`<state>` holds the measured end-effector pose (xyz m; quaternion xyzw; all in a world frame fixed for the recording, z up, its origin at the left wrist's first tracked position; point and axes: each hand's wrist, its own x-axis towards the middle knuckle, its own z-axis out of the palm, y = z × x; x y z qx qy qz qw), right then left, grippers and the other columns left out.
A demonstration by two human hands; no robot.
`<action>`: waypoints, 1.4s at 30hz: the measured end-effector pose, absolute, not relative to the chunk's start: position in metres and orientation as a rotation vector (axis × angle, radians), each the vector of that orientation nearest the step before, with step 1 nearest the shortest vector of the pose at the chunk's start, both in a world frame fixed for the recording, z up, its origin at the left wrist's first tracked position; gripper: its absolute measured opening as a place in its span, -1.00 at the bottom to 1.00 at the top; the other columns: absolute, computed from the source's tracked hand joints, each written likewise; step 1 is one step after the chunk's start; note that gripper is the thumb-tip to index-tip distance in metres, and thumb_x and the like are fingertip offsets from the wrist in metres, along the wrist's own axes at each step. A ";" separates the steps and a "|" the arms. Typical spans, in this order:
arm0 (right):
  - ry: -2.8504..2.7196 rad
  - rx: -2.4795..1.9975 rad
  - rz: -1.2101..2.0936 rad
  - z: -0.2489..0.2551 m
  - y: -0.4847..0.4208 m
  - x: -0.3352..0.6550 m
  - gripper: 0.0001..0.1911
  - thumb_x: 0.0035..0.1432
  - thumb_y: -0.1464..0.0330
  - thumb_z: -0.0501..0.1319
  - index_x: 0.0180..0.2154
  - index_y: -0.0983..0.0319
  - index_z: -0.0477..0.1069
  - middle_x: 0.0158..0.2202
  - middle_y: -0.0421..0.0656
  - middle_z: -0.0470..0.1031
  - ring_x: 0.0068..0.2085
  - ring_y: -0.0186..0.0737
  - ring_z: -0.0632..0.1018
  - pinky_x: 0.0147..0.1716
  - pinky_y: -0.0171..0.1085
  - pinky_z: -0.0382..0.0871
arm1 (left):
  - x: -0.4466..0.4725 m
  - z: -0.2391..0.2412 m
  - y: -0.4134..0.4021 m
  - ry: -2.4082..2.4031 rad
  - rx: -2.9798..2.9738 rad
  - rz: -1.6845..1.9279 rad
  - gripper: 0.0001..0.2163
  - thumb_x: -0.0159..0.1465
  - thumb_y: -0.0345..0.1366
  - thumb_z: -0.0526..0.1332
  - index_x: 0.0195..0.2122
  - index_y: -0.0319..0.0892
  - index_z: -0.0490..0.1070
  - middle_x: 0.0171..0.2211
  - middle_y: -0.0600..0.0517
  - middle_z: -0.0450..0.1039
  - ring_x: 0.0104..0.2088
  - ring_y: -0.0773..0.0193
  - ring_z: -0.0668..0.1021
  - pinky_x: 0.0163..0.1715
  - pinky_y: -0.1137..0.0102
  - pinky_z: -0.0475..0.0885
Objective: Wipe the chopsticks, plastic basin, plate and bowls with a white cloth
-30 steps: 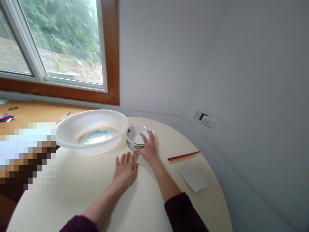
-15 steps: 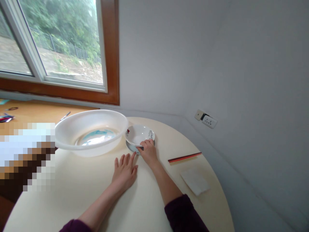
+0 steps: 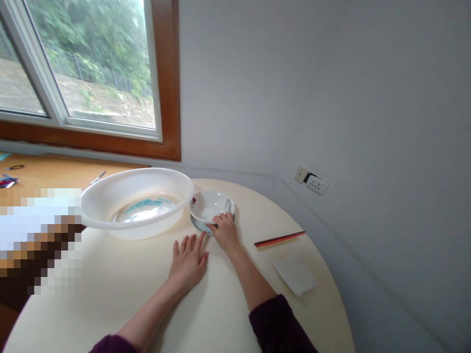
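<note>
A white bowl (image 3: 209,203) with a red and black pattern inside sits over a grey-blue plate (image 3: 198,225), whose near edge shows beneath it. My right hand (image 3: 225,234) grips the bowl's near rim, thumb below and fingers over the edge. Palm down on the table, my left hand (image 3: 188,262) lies flat with its fingers spread. Its index fingertip reaches close to the plate's near edge; whether it touches cannot be told. Left of the bowl stands a large translucent basin (image 3: 136,228) with a blue patch at its bottom.
Several chopsticks (image 3: 279,240) in dark red, red and pale tones lie on the right of the round cream table (image 3: 110,294). A folded white cloth (image 3: 295,274) lies nearer me. A wall socket (image 3: 317,184) and a window (image 3: 103,73) are beyond. A wooden desk (image 3: 62,166) adjoins at left.
The view has shifted very slightly. Both hands, the bowl and the plate keep the same places relative to each other.
</note>
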<state>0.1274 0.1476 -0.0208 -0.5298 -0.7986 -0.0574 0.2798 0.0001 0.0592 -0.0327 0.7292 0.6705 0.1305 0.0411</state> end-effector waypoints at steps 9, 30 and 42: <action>-2.074 -1.217 -0.309 -0.035 0.158 0.133 -0.78 0.08 0.20 0.22 -0.44 0.23 0.45 -0.42 -0.11 0.46 -0.21 -0.09 0.37 -0.17 -0.22 0.29 | 0.001 -0.029 0.059 2.057 2.202 0.382 -0.49 0.27 -0.22 -0.09 0.26 -0.07 -0.03 0.22 -0.12 0.12 0.24 0.03 0.12 0.18 0.00 -0.09; -1.773 -1.127 -0.511 -0.032 0.169 0.182 -0.78 0.18 0.26 0.13 -0.38 0.25 0.44 -0.44 -0.12 0.44 -0.29 -0.17 0.32 -0.18 -0.23 0.27 | 0.000 -0.028 0.058 2.024 2.190 0.379 -0.48 0.27 -0.23 -0.09 0.27 -0.08 -0.06 0.22 -0.13 0.12 0.24 0.02 0.11 0.18 0.00 -0.10; -1.587 -1.467 -0.576 -0.036 0.179 0.221 -0.69 0.20 0.20 0.09 -0.44 0.27 0.43 -0.47 -0.10 0.43 -0.32 -0.12 0.37 -0.23 -0.20 0.20 | 0.000 -0.029 0.058 2.026 2.191 0.381 -0.48 0.27 -0.24 -0.09 0.27 -0.08 -0.06 0.22 -0.13 0.13 0.23 0.02 0.12 0.18 0.01 -0.09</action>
